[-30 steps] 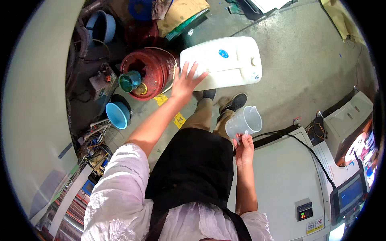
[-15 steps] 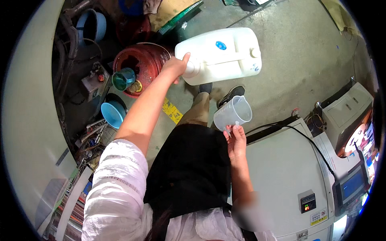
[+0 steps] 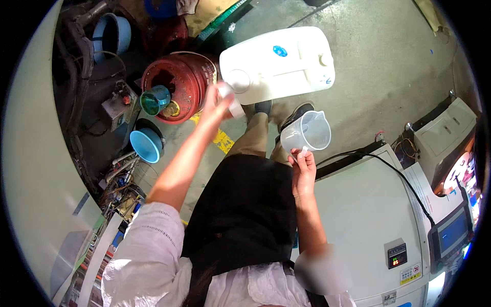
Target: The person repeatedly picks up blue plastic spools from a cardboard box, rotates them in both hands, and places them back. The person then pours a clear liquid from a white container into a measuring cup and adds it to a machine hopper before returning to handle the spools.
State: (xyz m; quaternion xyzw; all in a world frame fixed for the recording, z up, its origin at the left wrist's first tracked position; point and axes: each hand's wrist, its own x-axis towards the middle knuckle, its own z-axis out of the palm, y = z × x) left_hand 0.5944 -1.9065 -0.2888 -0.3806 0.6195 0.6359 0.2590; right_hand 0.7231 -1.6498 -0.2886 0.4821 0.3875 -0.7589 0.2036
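A white plastic jerry can point(image 3: 291, 66) with a blue oval mark stands in front of me, its round mouth at the left end. My left hand point(image 3: 211, 108) is beside that mouth, closed on a white screw cap point(image 3: 234, 105), which is apart from the can; cap and fingers are slightly blurred. In my right hand point(image 3: 304, 173) is a translucent measuring jug point(image 3: 306, 132), gripped by its handle and tilted, with its mouth and spout facing up and right. No liquid shows in it.
Left of the can, a red bucket point(image 3: 192, 94) carries a green-blue cup point(image 3: 155, 100) on its lid. A light blue basin point(image 3: 146, 145) lies nearer me. To my right is a white machine cabinet point(image 3: 358, 215) with a black cable point(image 3: 399, 181) across it.
My left hand has come off the can's mouth with the cap, moving down and left. The jug in my right hand has shifted slightly right and up.
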